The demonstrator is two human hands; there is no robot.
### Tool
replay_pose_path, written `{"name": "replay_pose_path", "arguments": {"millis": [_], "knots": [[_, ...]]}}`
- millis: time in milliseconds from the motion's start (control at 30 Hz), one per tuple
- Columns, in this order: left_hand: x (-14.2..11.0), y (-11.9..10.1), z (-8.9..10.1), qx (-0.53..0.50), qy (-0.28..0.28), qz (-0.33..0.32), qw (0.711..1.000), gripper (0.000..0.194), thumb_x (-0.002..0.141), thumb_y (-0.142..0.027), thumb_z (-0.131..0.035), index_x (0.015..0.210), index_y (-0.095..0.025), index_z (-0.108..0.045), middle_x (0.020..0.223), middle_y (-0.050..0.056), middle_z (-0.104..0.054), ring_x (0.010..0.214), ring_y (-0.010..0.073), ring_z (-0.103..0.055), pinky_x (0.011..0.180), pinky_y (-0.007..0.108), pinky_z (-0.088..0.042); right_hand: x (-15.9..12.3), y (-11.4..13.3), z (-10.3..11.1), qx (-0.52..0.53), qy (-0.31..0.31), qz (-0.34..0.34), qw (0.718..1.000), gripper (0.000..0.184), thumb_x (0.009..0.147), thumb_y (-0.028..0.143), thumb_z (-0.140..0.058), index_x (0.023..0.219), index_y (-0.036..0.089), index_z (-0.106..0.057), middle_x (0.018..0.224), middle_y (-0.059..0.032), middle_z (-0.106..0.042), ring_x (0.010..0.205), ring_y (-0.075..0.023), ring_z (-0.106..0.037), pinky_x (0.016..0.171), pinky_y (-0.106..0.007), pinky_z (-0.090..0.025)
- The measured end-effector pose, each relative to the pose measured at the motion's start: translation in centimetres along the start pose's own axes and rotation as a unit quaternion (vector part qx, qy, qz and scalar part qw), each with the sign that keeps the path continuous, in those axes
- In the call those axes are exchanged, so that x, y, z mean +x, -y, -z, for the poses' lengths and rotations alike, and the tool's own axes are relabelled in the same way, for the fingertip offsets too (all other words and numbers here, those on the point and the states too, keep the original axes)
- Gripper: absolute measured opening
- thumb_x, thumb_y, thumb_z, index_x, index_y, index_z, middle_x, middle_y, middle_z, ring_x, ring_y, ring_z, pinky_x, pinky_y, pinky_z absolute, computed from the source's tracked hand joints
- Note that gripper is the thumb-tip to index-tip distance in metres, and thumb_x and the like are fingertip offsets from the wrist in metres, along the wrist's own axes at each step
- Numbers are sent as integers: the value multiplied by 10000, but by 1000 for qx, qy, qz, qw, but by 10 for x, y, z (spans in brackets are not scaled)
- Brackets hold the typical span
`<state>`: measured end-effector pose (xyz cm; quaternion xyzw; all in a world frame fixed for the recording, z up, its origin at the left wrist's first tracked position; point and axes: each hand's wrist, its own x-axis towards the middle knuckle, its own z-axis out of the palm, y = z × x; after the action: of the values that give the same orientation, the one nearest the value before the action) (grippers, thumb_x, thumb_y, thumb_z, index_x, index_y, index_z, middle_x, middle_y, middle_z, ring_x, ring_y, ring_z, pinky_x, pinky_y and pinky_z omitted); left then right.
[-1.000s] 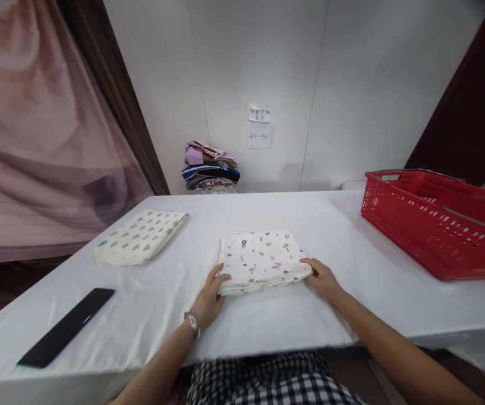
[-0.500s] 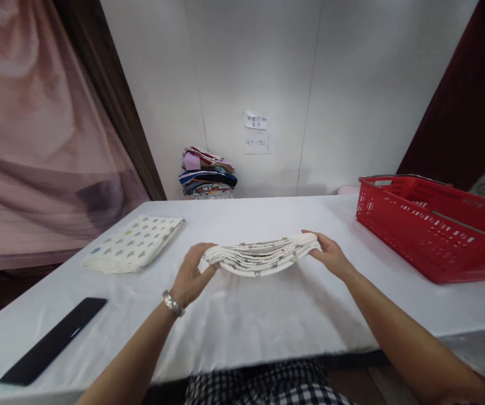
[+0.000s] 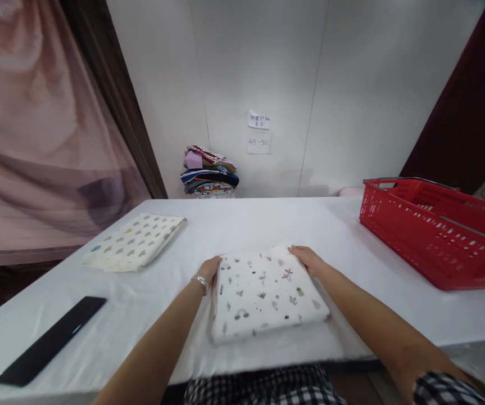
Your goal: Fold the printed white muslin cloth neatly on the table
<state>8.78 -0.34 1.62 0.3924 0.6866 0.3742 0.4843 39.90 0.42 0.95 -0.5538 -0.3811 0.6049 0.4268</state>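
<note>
A folded white cloth (image 3: pixel 267 292) with small printed plants, fruits and rainbows lies nearly flat in front of me, low over the table or resting on it; which of the two I cannot tell. My left hand (image 3: pixel 211 269) grips its far left corner, most of the fingers hidden by the cloth. At the far right corner, my right hand (image 3: pixel 307 259) pinches the edge, thumb on top. Off to the left sits a second folded cloth (image 3: pixel 136 242), cream with grey cloud-like prints, touched by neither hand.
A long black flat object (image 3: pixel 52 340) lies at the table's left front. On the right stands a red plastic basket (image 3: pixel 427 236) with metal handles. Behind the white-covered table (image 3: pixel 267 219) is a stack of folded fabrics (image 3: pixel 209 174). Two paper notes (image 3: pixel 259 143) hang on the wall.
The folded cloth was held up edge-on, its layers facing me and sagging between both hands. Now it is tipped down flat toward me, its printed face showing.
</note>
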Motion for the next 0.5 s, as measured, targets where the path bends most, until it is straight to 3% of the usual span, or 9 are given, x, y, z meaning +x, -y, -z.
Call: {"name": "replay_pose_path", "arguments": {"millis": [133, 267, 500], "knots": [[14, 0, -4, 61, -41, -12, 997, 372, 626, -469, -627, 803, -144, -585, 998, 147, -646, 1032, 275, -553, 834, 335, -429, 14, -12, 0, -4, 1, -23, 1000, 262, 706, 398, -625, 778, 147, -613, 654, -60, -673, 598, -193, -624, 577, -319, -504], [12, -3, -4, 154, -52, -75, 984, 413, 684, -488, -590, 897, -134, -582, 1054, 151, -630, 1018, 273, -561, 846, 324, -411, 16, -10, 4, -18, -11, 20, 1000, 283, 686, 424, -651, 772, 159, -601, 667, -56, -673, 588, -186, -619, 552, -301, -501], [34, -26, -2, 149, -80, -109, 980, 357, 754, -446, -535, 922, -135, -582, 1031, 134, -641, 989, 250, -570, 819, 297, -406, 45, 10, -3, -29, -69, 103, 992, 381, 694, 417, -638, 976, 166, -585, 877, -88, -682, 730, -210, -637, 621, -301, -511]]}}
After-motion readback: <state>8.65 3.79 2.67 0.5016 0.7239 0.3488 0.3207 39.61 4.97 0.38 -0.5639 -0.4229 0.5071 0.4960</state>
